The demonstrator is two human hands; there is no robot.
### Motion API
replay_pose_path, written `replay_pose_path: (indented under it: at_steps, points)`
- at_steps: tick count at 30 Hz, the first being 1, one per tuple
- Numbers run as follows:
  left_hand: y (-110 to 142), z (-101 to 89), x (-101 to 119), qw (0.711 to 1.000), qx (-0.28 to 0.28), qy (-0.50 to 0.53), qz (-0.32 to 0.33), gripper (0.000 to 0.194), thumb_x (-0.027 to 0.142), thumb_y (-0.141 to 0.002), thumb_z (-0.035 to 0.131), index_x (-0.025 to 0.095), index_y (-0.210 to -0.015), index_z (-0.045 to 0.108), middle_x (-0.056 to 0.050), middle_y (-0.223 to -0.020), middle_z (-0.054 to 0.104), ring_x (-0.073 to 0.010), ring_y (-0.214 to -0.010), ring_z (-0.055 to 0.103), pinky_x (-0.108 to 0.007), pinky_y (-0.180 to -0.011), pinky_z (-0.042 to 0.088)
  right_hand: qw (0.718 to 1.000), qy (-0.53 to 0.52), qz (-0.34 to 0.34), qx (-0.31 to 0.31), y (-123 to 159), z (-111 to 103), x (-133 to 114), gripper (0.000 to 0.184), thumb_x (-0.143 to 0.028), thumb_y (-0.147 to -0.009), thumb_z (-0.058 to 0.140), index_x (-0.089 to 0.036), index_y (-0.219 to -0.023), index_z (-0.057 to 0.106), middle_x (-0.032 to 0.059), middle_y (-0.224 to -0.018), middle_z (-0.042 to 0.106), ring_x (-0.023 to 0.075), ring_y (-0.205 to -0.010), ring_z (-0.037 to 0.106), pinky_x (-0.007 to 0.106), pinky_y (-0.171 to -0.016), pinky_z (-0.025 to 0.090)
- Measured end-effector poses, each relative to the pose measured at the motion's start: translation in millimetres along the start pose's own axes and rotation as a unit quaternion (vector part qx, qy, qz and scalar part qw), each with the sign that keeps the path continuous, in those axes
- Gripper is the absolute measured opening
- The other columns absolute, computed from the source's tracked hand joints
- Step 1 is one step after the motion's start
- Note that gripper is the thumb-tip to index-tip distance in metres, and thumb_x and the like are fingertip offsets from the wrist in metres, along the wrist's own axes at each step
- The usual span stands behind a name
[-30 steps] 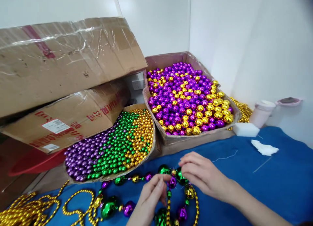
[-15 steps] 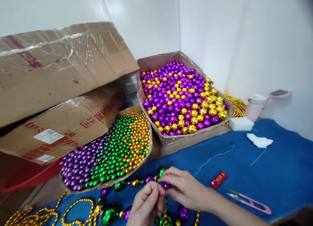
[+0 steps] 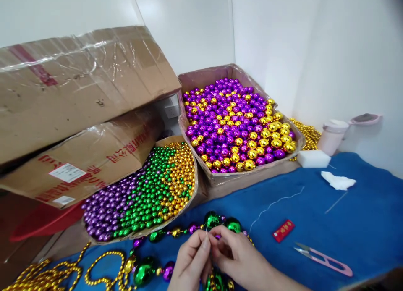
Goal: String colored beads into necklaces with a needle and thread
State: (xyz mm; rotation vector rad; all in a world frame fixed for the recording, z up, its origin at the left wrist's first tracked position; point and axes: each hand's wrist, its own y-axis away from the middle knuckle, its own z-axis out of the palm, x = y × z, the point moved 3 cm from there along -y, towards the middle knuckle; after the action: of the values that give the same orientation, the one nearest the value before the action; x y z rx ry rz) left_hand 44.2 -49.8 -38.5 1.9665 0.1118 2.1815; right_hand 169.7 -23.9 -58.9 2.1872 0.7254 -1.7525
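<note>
Low in the middle of the head view, my left hand point(image 3: 192, 259) is closed, with thumb and forefinger pinching a thin pale thread point(image 3: 207, 230). My right hand point(image 3: 241, 255) meets it fingertip to fingertip, its thumb and forefinger pinched on the thread too; the exact grip is hidden. Around and under both hands lies a bead garland with big green beads point(image 3: 145, 271), purple beads point(image 3: 168, 271) and gold beads point(image 3: 176, 232). Part of it shows below my palms, near the bottom edge.
Cartons of purple-gold beads point(image 3: 228, 119) and purple-green-gold beads point(image 3: 141, 198) stand behind. Gold bead strands point(image 3: 40, 276) lie left. On the blue cloth point(image 3: 371, 215) are pink thread snips point(image 3: 327, 260), a red packet point(image 3: 283, 231), loose thread point(image 3: 273, 205) and a white foam block point(image 3: 314, 158).
My right hand has come down and in, its fingers now pinched against my left fingertips. More green beads show behind it. The view has shifted slightly.
</note>
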Motion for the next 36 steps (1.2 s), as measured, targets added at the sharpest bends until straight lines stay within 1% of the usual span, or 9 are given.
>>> replay_pose_path:
  at_steps: [4, 11, 17, 19, 21, 22, 24, 29, 36]
  points:
    - [5, 2.1, -3, 0.999, -0.026, -0.032, 0.003, 0.033, 0.046, -0.085, 0.057, 0.015, -0.072, 0.06, 0.008, -0.046, 0.036, -0.0036, -0.039, 0.028, -0.018, -0.041, 0.019, 0.997, 0.046, -0.049, 0.029, -6, 6, -1, 0.022, -0.023, -0.085, 0.05, -0.02, -0.063, 0.049, -0.0028, -0.063, 0.055, 0.0114, -0.061, 0.051, 0.023, -0.057, 0.031]
    - [6, -7.9, 4, 0.996, 0.062, -0.056, 0.042, 0.029, 0.044, -0.087, 0.054, 0.017, -0.083, 0.063, 0.0, -0.065, 0.06, -0.0081, -0.048, 0.044, -0.02, -0.048, 0.035, 0.997, 0.046, -0.041, 0.035, 7, -21, 0, 0.017, -0.027, -0.088, 0.054, -0.02, -0.076, 0.062, 0.0003, -0.075, 0.06, 0.0143, -0.073, 0.053, 0.026, -0.066, 0.032]
    - [11, -26.2, 11, 0.917, 0.174, -0.304, 0.19, 0.025, 0.041, -0.084, 0.058, 0.02, -0.07, 0.061, -0.002, -0.068, 0.056, -0.0166, -0.068, 0.051, -0.024, -0.064, 0.038, 0.988, -0.149, 0.011, 0.034, 17, -39, 8, 0.025, -0.038, -0.095, 0.041, -0.022, -0.082, 0.055, 0.0009, -0.087, 0.062, 0.0141, -0.078, 0.057, 0.027, -0.069, 0.043]
    - [11, -32.4, 3, 0.941, 0.177, -0.245, 0.151, 0.029, 0.041, -0.083, 0.06, 0.019, -0.065, 0.057, -0.001, -0.065, 0.052, -0.015, -0.062, 0.047, -0.023, -0.058, 0.036, 0.924, -0.376, 0.042, 0.064, 17, -35, 17, 0.024, -0.042, -0.095, 0.039, -0.024, -0.087, 0.052, 0.0039, -0.109, 0.061, 0.0176, -0.1, 0.058, 0.035, -0.084, 0.046]
    - [8, -33.0, -10, 0.987, 0.134, -0.064, 0.063, 0.034, 0.044, -0.082, 0.059, 0.018, -0.062, 0.053, -0.002, -0.071, 0.057, -0.0115, -0.053, 0.043, -0.022, -0.048, 0.033, 0.8, -0.59, 0.06, 0.092, 16, -29, 25, 0.021, -0.043, -0.091, 0.049, -0.024, -0.083, 0.051, 0.0017, -0.105, 0.063, 0.0181, -0.107, 0.057, 0.041, -0.096, 0.04]
    - [7, -30.1, -15, 0.993, 0.102, 0.046, 0.026, 0.034, 0.045, -0.082, 0.059, 0.017, -0.063, 0.051, -0.003, -0.078, 0.06, -0.0099, -0.05, 0.042, -0.022, -0.045, 0.032, 0.746, -0.655, 0.063, 0.098, 16, -26, 28, 0.021, -0.042, -0.089, 0.054, -0.024, -0.08, 0.051, -0.0015, -0.091, 0.064, 0.0158, -0.097, 0.06, 0.042, -0.098, 0.039]
    - [4, -21.6, -22, 0.972, 0.043, 0.23, -0.014, 0.032, 0.042, -0.081, 0.061, 0.019, -0.065, 0.047, -0.002, -0.083, 0.062, -0.0076, -0.044, 0.039, -0.021, -0.041, 0.029, 0.718, -0.686, 0.064, 0.1, 15, -22, 31, 0.021, -0.041, -0.088, 0.056, -0.024, -0.078, 0.05, -0.0088, -0.064, 0.05, 0.0076, -0.064, 0.054, 0.041, -0.091, 0.044]
    - [-2, -13.1, -34, 0.956, -0.008, 0.293, -0.021, 0.029, 0.038, -0.081, 0.064, 0.019, -0.067, 0.047, 0.009, -0.047, 0.033, -0.0055, -0.04, 0.019, -0.018, -0.04, 0.02, 0.779, -0.614, 0.08, 0.103, 16, -27, 32, 0.026, -0.034, -0.092, 0.053, -0.021, -0.073, 0.042, -0.0108, -0.059, 0.027, 0.0037, -0.047, 0.024, 0.019, -0.051, 0.033]
    - [9, -23.9, -61, 0.984, 0.028, 0.163, -0.072, 0.037, 0.047, -0.082, 0.06, 0.019, -0.063, 0.045, 0.009, -0.043, 0.035, -0.0057, -0.038, 0.018, -0.018, -0.039, 0.018, 0.866, -0.478, 0.12, 0.081, 27, -31, 40, 0.028, -0.038, -0.094, 0.049, -0.021, -0.073, 0.041, -0.0104, -0.06, 0.029, 0.0055, -0.049, 0.022, 0.022, -0.049, 0.024]
